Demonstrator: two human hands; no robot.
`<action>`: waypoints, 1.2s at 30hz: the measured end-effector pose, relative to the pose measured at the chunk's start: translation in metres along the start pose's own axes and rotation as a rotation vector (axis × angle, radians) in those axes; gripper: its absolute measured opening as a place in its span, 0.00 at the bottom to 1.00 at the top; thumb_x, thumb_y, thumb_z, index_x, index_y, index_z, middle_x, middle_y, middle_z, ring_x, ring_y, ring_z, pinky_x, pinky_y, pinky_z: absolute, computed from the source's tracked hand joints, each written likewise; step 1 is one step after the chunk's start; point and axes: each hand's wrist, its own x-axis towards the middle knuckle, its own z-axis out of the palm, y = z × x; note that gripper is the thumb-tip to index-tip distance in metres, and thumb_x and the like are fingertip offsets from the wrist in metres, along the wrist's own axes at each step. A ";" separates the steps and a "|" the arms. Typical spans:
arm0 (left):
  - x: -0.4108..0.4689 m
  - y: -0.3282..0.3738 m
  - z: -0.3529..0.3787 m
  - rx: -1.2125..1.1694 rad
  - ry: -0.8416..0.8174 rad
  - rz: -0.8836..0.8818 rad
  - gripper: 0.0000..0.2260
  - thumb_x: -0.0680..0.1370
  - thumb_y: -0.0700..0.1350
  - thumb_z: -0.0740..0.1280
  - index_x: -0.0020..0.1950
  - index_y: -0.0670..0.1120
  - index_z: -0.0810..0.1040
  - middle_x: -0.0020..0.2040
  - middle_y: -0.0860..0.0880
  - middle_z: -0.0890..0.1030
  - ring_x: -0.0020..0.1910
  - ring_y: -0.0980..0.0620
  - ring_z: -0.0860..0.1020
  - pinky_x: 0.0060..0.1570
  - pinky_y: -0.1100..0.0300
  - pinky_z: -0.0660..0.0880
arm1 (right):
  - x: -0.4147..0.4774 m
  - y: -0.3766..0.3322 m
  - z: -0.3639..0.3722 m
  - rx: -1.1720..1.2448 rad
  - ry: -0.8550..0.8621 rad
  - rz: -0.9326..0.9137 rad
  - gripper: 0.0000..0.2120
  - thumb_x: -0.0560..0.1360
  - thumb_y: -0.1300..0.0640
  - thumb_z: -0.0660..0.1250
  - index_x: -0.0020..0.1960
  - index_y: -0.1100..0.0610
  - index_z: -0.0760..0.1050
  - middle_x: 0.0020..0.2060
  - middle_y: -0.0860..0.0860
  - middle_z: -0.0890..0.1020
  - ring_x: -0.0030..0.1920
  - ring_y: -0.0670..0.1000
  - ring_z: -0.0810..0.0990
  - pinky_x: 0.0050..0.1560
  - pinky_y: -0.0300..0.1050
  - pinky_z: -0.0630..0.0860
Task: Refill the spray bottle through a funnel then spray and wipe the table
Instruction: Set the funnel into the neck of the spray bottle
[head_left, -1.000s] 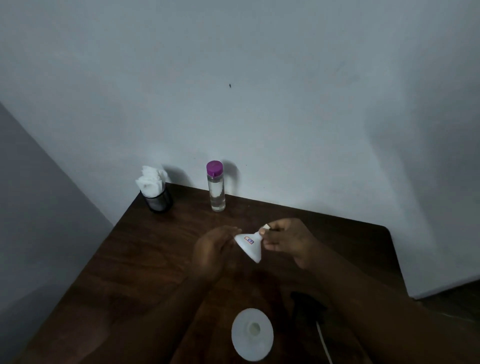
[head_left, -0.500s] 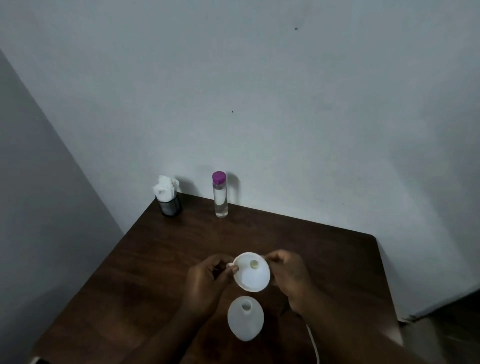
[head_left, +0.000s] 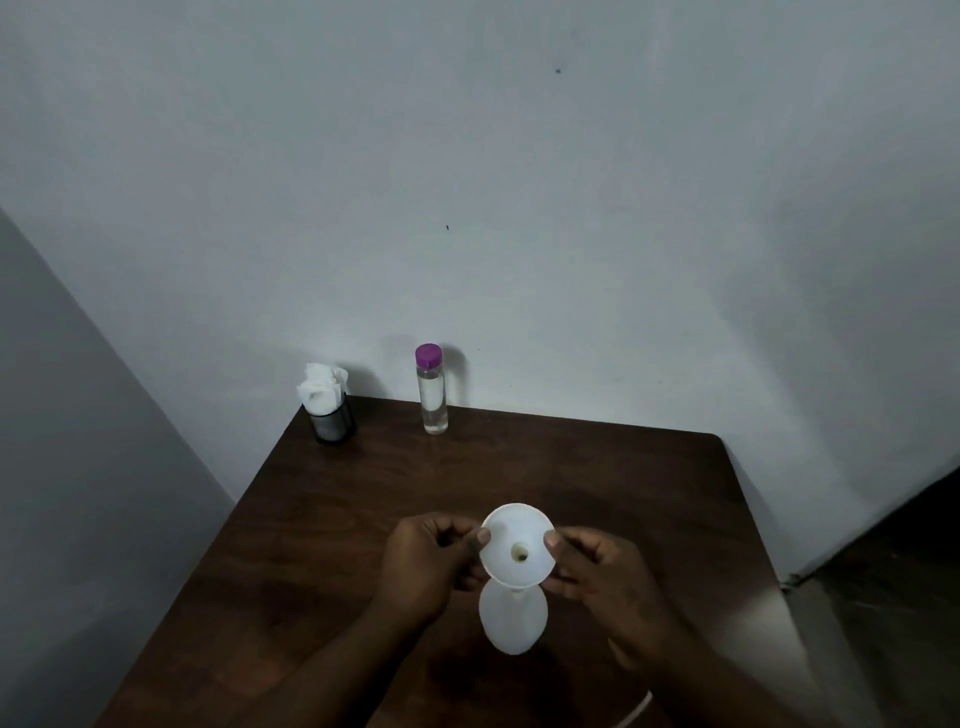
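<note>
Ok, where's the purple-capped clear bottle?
In the head view, the clear purple-capped bottle stands upright at the dark wooden table's far edge, right of the black tissue holder.

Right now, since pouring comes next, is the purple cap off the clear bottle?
No, the purple cap sits on top of the upright clear bottle.

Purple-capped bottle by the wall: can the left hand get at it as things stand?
Probably yes: nothing stands between the left hand and the purple-capped bottle, though it must first let go of the funnel rim.
</note>
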 end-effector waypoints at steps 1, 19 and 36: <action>-0.001 0.000 0.001 -0.027 -0.005 -0.017 0.04 0.78 0.41 0.73 0.47 0.42 0.87 0.36 0.42 0.86 0.32 0.47 0.84 0.34 0.57 0.82 | -0.001 0.002 -0.001 0.009 -0.001 0.011 0.09 0.75 0.56 0.71 0.52 0.58 0.82 0.45 0.52 0.86 0.46 0.52 0.86 0.44 0.47 0.83; -0.005 -0.014 0.014 0.021 0.032 -0.037 0.07 0.81 0.39 0.68 0.47 0.44 0.86 0.37 0.43 0.86 0.34 0.47 0.85 0.37 0.54 0.84 | 0.005 0.035 -0.005 0.161 0.011 0.094 0.14 0.78 0.57 0.68 0.56 0.67 0.80 0.48 0.60 0.85 0.49 0.57 0.85 0.50 0.52 0.82; -0.003 -0.031 0.017 0.055 0.063 -0.089 0.06 0.81 0.39 0.69 0.48 0.44 0.86 0.37 0.45 0.86 0.37 0.46 0.86 0.40 0.50 0.85 | 0.009 0.045 -0.006 0.093 0.001 0.184 0.13 0.77 0.56 0.69 0.56 0.64 0.81 0.49 0.56 0.85 0.48 0.53 0.86 0.47 0.48 0.83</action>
